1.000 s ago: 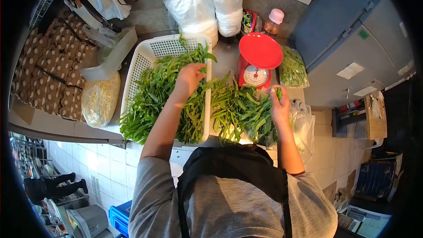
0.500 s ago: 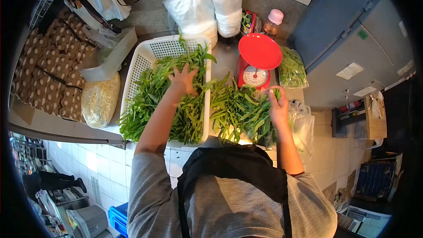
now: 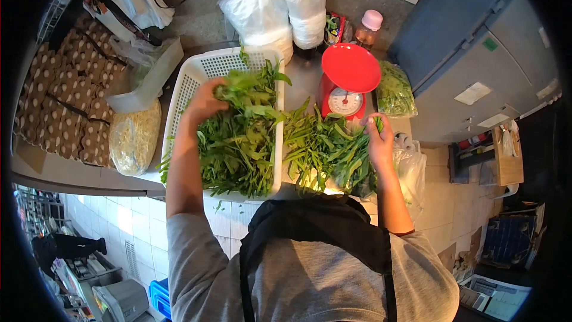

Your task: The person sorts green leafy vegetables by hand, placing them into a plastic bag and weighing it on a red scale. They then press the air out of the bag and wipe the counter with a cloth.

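Observation:
My left hand (image 3: 207,102) is at the left side of the white plastic basket (image 3: 189,70), its fingers curled around a clump of leafy greens (image 3: 244,86) that is slightly blurred. The basket holds a heap of these long-leaved greens, some stems hanging over its front edge. To the right, my right hand (image 3: 380,136) is closed on a small bunch of leafy greens (image 3: 375,122), thumb on top. Below and beside it, a loose pile of greens (image 3: 333,149) lies on the counter against the basket.
A red dial scale (image 3: 350,70) stands behind the pile, with bagged greens (image 3: 395,90) beside it. White plastic bags (image 3: 259,15) and a pink-capped bottle (image 3: 366,28) line the wall. At left are egg trays (image 3: 65,95) and a bag of sprouts (image 3: 136,140).
My left hand has moved left across the basket, from fingers spread on the heap to gripping a clump of greens. My right hand has stayed almost in place, still holding its bunch.

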A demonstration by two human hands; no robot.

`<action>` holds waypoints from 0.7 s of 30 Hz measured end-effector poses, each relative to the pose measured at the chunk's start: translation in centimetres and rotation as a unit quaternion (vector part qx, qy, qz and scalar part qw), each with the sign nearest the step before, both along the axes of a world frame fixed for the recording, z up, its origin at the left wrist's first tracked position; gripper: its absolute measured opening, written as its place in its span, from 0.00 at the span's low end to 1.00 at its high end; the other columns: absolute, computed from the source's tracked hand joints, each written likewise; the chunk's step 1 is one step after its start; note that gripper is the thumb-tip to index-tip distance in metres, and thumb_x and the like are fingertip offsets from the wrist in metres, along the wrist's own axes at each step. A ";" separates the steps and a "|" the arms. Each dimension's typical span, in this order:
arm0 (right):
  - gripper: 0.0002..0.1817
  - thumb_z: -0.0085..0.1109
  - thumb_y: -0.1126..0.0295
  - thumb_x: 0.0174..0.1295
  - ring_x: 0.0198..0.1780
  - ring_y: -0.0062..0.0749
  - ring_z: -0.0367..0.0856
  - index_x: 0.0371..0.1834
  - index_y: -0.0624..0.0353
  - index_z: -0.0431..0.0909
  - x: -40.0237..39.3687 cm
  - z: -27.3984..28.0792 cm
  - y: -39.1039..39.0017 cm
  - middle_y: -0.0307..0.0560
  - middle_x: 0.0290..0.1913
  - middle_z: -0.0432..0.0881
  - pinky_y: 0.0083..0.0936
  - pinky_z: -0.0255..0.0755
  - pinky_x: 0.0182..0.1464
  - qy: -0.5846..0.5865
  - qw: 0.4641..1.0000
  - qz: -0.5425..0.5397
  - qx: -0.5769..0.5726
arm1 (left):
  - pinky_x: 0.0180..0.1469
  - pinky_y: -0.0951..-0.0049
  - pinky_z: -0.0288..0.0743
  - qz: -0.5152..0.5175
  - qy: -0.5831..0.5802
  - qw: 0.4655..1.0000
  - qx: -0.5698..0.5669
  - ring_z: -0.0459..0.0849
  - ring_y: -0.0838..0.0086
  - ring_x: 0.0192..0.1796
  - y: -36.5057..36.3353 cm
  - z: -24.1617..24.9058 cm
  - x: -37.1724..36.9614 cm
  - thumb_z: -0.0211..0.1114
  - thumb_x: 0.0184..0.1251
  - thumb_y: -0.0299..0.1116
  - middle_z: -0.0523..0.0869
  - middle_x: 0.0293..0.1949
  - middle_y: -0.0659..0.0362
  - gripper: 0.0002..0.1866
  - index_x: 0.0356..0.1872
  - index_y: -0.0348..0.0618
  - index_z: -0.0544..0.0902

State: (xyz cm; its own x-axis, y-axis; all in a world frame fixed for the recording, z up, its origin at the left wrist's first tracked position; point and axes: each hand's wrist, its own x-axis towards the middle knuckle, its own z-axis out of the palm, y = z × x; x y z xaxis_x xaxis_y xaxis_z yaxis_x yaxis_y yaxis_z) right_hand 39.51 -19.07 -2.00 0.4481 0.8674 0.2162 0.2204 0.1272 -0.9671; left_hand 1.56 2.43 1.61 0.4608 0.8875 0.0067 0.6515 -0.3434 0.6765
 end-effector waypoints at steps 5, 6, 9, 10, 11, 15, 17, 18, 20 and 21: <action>0.07 0.49 0.68 0.69 0.36 0.20 0.73 0.42 0.60 0.71 -0.3 -0.1 0.5 0.40 0.35 0.79 0.18 0.67 0.40 -0.014 1.000 -0.002 -0.008 | 0.52 0.68 0.72 0.119 -0.300 0.922 -0.214 0.80 0.74 0.47 0.2 1.2 -3.7 0.69 0.49 0.28 0.84 0.42 0.59 0.28 0.55 0.37 0.74; 0.07 0.49 0.68 0.70 0.36 0.20 0.73 0.42 0.60 0.71 -0.4 0.0 0.5 0.40 0.35 0.79 0.19 0.67 0.40 -0.013 1.000 0.000 -0.010 | 0.52 0.68 0.72 0.143 -0.245 0.934 -0.216 0.80 0.73 0.48 1.2 -1.2 -5.4 0.70 0.49 0.30 0.84 0.44 0.58 0.30 0.57 0.38 0.73; 0.07 0.49 0.68 0.70 0.37 0.20 0.73 0.42 0.60 0.71 -0.6 0.2 0.5 0.40 0.35 0.79 0.19 0.68 0.41 -0.007 1.000 0.002 -0.011 | 0.56 0.69 0.70 0.139 -0.056 0.966 -0.213 0.78 0.69 0.55 1.3 -3.1 -6.5 0.74 0.48 0.39 0.80 0.54 0.52 0.40 0.65 0.40 0.68; 0.07 0.49 0.68 0.70 0.37 0.20 0.73 0.42 0.60 0.71 -0.5 0.2 0.5 0.40 0.35 0.79 0.19 0.68 0.41 -0.005 1.000 0.001 -0.011 | 0.57 0.69 0.69 0.147 -0.014 0.976 -0.160 0.77 0.69 0.56 1.5 -3.2 -6.6 0.75 0.47 0.39 0.79 0.56 0.52 0.41 0.65 0.41 0.68; 0.07 0.49 0.68 0.70 0.37 0.20 0.73 0.42 0.60 0.71 -0.4 0.1 0.5 0.40 0.35 0.79 0.19 0.68 0.41 -0.005 1.000 0.000 -0.007 | 0.57 0.69 0.69 0.154 0.028 0.982 -0.108 0.76 0.69 0.57 1.7 -3.5 -6.7 0.75 0.46 0.39 0.78 0.57 0.52 0.42 0.65 0.42 0.68; 0.07 0.49 0.68 0.70 0.37 0.21 0.73 0.43 0.60 0.71 -0.2 -0.1 0.6 0.41 0.35 0.79 0.20 0.68 0.41 -0.011 1.000 -0.004 -0.007 | 0.58 0.66 0.70 0.179 0.267 0.945 0.063 0.76 0.60 0.59 1.0 -0.3 -5.6 0.76 0.43 0.39 0.75 0.60 0.47 0.38 0.62 0.53 0.73; 0.07 0.49 0.68 0.70 0.38 0.21 0.74 0.43 0.60 0.71 -0.3 -0.1 0.6 0.41 0.35 0.79 0.20 0.68 0.41 -0.010 1.000 -0.003 -0.008 | 0.47 0.58 0.76 0.179 0.305 0.915 0.196 0.82 0.53 0.45 -0.2 1.6 -4.1 0.71 0.48 0.41 0.83 0.45 0.51 0.23 0.47 0.46 0.81; 0.07 0.49 0.68 0.70 0.38 0.21 0.74 0.43 0.60 0.71 -0.4 -0.1 0.7 0.41 0.35 0.79 0.20 0.68 0.41 -0.007 1.000 -0.001 -0.009 | 0.46 0.58 0.76 0.175 0.311 0.919 0.168 0.82 0.53 0.43 -1.2 2.7 -3.0 0.70 0.49 0.43 0.84 0.42 0.51 0.20 0.42 0.46 0.82; 0.07 0.49 0.68 0.70 0.39 0.21 0.74 0.43 0.60 0.71 -0.5 -0.2 0.7 0.41 0.35 0.79 0.20 0.68 0.41 0.002 1.000 -0.001 -0.004 | 0.43 0.58 0.77 0.168 0.323 0.925 0.108 0.84 0.54 0.40 -3.8 5.8 0.0 0.69 0.50 0.46 0.86 0.35 0.52 0.17 0.34 0.45 0.84; 0.07 0.49 0.69 0.70 0.39 0.21 0.75 0.43 0.60 0.71 -0.4 -0.3 0.6 0.41 0.35 0.79 0.20 0.69 0.41 0.006 1.000 -0.003 0.001 | 0.40 0.57 0.77 0.129 0.327 0.934 0.069 0.84 0.55 0.36 -5.2 6.8 0.8 0.68 0.49 0.51 0.85 0.29 0.51 0.18 0.25 0.45 0.85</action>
State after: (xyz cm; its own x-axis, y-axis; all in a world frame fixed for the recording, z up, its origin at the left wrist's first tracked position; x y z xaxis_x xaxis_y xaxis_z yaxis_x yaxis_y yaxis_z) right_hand 39.07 -18.47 -2.27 0.4563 0.8643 0.2115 0.2088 0.1270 -0.9697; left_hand 2.32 -2.78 8.43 0.1770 0.9811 -0.0777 0.9828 -0.1721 0.0664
